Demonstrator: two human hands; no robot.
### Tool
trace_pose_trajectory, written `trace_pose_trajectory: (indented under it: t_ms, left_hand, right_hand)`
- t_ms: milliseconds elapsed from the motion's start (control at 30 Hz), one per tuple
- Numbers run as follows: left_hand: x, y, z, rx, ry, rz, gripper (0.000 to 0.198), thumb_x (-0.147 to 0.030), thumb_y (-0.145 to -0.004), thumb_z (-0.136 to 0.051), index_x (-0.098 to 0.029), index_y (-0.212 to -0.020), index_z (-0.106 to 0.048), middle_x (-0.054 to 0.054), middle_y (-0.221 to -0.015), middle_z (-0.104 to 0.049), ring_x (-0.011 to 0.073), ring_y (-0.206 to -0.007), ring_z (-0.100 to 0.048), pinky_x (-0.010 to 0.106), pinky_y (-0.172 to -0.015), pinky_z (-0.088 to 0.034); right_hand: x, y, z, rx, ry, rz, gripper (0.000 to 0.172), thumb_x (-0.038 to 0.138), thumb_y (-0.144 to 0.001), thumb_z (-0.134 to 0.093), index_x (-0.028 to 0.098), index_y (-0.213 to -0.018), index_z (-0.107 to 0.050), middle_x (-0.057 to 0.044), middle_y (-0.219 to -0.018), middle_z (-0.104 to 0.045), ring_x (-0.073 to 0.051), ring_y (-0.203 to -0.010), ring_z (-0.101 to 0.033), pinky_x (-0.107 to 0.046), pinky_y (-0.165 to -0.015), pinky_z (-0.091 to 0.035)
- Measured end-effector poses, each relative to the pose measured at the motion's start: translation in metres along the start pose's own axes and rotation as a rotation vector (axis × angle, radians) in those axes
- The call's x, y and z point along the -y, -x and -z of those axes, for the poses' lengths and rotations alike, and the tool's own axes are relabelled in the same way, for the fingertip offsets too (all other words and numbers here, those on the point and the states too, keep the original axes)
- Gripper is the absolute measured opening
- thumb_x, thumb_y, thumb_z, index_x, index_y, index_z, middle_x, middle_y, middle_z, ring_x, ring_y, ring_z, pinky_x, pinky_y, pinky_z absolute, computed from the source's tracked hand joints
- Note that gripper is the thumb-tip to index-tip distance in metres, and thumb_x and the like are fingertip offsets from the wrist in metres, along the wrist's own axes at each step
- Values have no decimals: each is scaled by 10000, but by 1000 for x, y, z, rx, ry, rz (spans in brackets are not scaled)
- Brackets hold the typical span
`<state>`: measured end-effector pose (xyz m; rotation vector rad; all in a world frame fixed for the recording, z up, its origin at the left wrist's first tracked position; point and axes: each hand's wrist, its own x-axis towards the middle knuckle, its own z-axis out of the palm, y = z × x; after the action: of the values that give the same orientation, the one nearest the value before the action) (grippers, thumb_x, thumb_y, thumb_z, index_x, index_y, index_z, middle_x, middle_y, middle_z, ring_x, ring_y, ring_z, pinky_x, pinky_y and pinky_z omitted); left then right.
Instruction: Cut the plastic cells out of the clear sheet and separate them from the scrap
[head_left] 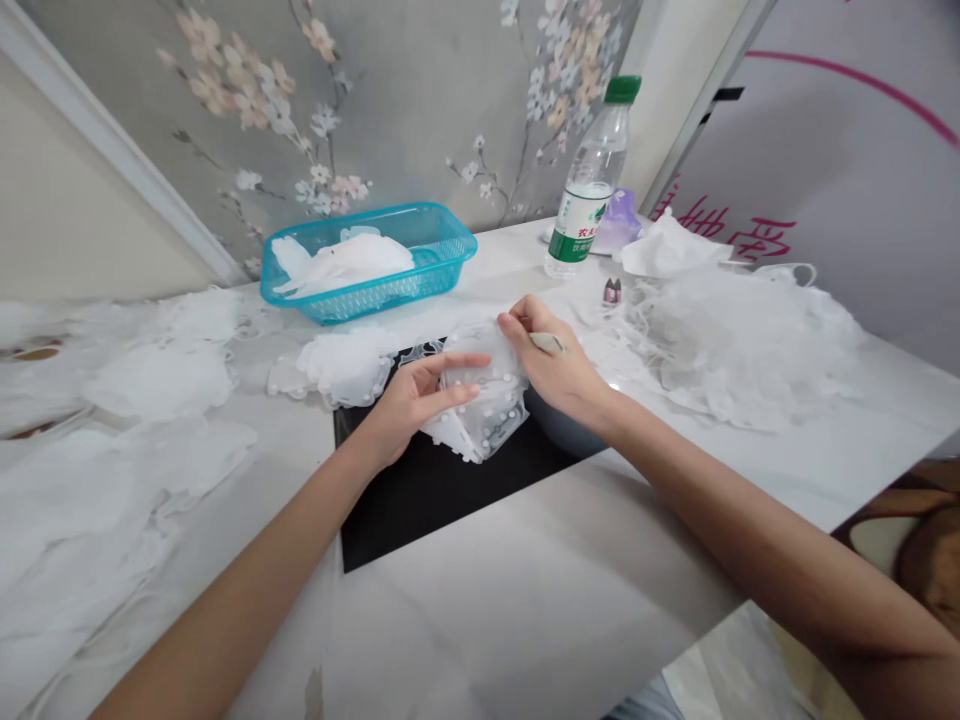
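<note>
Several loose heaps of sheer white cloth pieces (pixel 161 375) spread over the left of the white table (pixel 480 600), overlapping and rumpled. Next comes a small stack of white pieces with bumpy edges (pixel 349 365), lying at the upper left corner of a black mat (pixel 420 510). Behind the stack stands a blue plastic basket (pixel 420 282) with perforated walls; soft white pieces (pixel 360 260) fill its left and middle, and the right part of its floor shows.

The left hand (pixel 409 405) reaches over the mat, thumb and index finger spread apart across a translucent white piece (pixel 487 395); its other fingers are mostly hidden, so I cannot tell whether it grips. That piece is held up above the mat between the two hands, folded and creased, dotted with small white raised spots, some along its lower edge. The right hand (pixel 559 365) pinches the upper right edge of it between thumb and fingertips, with a pale slim object (pixel 547 343) tucked in the same hand.

Under the right wrist sits a grey bowl (pixel 559 428), mostly covered, contents hidden. Behind, a green-capped bottle (pixel 577 215) stands upright, partly filled with clear liquid. A small pink-and-dark item (pixel 612 291) lies near it, and farther right rises a large tangled white pile (pixel 742 335).
</note>
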<state>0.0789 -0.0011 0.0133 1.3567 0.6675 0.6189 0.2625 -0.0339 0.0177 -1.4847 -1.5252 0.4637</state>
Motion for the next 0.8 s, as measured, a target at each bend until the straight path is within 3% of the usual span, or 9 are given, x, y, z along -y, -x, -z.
trace_pose_trajectory:
  t_ms: [100, 200, 267, 433, 567, 700, 800]
  left_hand:
    - [13, -1, -6, -68, 22, -1, 439, -239, -677, -752, -202, -1106, -663, 35, -969, -704, 170, -816, -656, 272, -746, -526]
    - [17, -2, -6, -112, 33, -15, 455, -239, -676, -756, -216, -1119, -656, 31, -950, -705, 153, -755, -656, 257, -687, -538]
    - [16, -1, -7, -123, 17, -16, 466, -238, -678, -750, -215, -1132, -648, 33, -904, -704, 146, -695, -647, 248, -624, -533]
    - [15, 0, -10, -130, -42, -22, 509, -227, -699, -720, -196, -1192, -596, 45, -921, -694, 159, -725, -648, 255, -625, -531]
    - [20, -3, -10, -147, -67, -118, 488, -220, -704, -721, -195, -1176, -597, 60, -1088, -661, 174, -889, -641, 255, -733, -530]
    - [23, -4, -8, -165, -103, -139, 498, -236, -717, -721, -211, -1196, -584, 56, -1100, -660, 161, -851, -642, 245, -707, -527]
    - [22, -3, -9, -163, -91, -112, 534, -249, -706, -732, -204, -1214, -571, 60, -1040, -679, 165, -797, -652, 260, -687, -532]
  right_hand:
    - [0, 0, 0, -60, -79, -31, 247, 394, -937, -376, 212, -772, -394, 33, -660, -436, -104, -579, -402, -261, -550, -306]
    - [4, 1, 2, -223, -227, -38, 272, 455, -948, -326, 224, -829, -407, 1, -795, -495, -98, -585, -430, -253, -526, -323]
    - [8, 1, 6, -273, -313, -26, 343, 524, -942, -293, 231, -811, -413, 2, -748, -501, -90, -533, -422, -244, -480, -310]
    - [20, 3, 16, -94, -430, -33, 442, 624, -870, -396, 225, -703, -489, 47, -459, -411, -69, -350, -369, -225, -356, -248]
    - [24, 3, 18, -36, -462, -68, 433, 601, -826, -512, 202, -664, -565, 48, -413, -465, -59, -272, -373, -221, -303, -262]
    - [24, 4, 18, 30, -443, -69, 435, 576, -784, -589, 171, -629, -622, 27, -417, -528, -69, -271, -425, -217, -309, -318]
    - [26, 5, 18, 84, -352, -38, 497, 605, -780, -567, 161, -568, -637, 31, -362, -485, -58, -277, -403, -211, -329, -326]
